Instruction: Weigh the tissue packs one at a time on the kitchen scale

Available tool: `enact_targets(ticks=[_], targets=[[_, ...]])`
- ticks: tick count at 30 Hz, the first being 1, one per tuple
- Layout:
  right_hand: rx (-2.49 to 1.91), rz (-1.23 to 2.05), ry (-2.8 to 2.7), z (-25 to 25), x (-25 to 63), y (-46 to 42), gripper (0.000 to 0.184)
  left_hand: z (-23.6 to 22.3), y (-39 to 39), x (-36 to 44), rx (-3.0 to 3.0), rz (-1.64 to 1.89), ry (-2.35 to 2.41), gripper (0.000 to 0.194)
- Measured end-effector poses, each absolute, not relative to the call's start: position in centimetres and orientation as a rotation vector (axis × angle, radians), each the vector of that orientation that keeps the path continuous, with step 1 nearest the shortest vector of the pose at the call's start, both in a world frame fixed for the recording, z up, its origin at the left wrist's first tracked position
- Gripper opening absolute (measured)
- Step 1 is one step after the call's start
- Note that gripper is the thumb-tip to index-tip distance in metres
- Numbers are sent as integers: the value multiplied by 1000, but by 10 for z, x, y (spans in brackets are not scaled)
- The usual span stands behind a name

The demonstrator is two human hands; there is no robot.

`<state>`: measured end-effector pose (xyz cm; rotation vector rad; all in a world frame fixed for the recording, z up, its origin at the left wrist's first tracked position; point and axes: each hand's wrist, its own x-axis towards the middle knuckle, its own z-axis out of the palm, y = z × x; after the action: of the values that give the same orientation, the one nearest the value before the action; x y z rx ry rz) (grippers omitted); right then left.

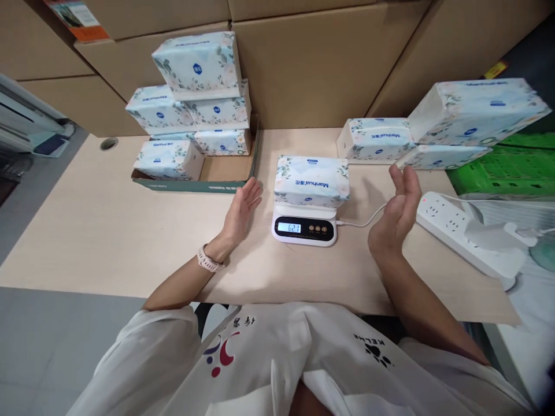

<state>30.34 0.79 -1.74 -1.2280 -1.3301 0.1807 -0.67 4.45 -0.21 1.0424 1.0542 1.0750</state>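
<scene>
A tissue pack (311,179) with a blue floral print lies on the white digital scale (303,226), whose lit display shows digits that look like 621. My left hand (243,212) is to the left of the scale, fingers stretched out, holding nothing and apart from the pack. On the other side, my right hand (396,211) is raised with its fingers extended and nothing in it. Behind my right hand sit several more packs, one of them a smaller-looking tissue pack (376,140). Beyond my left hand, a shallow green cardboard tray (195,186) holds several stacked tissue packs (199,63).
Large cardboard boxes (303,75) form a wall behind the table (108,231). A white power strip (468,237) with a plugged-in adapter lies at the right, beside a green crate (494,173). A white cable (364,224) runs from the scale toward the right.
</scene>
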Motion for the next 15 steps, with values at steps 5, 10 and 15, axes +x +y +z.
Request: enact_targets(ticks=[5,10,15], targets=[[-1191,280,-1319,-24,305,12,55,-4,45,-4,1005,1028,1039,91],[-1193,305,-1311,-29,308,14,58,-2,45,-5,965,1038,1033,87],[-1232,311,-1300,-21,304,11,56,0,46,-6,880,1072,1031,81]])
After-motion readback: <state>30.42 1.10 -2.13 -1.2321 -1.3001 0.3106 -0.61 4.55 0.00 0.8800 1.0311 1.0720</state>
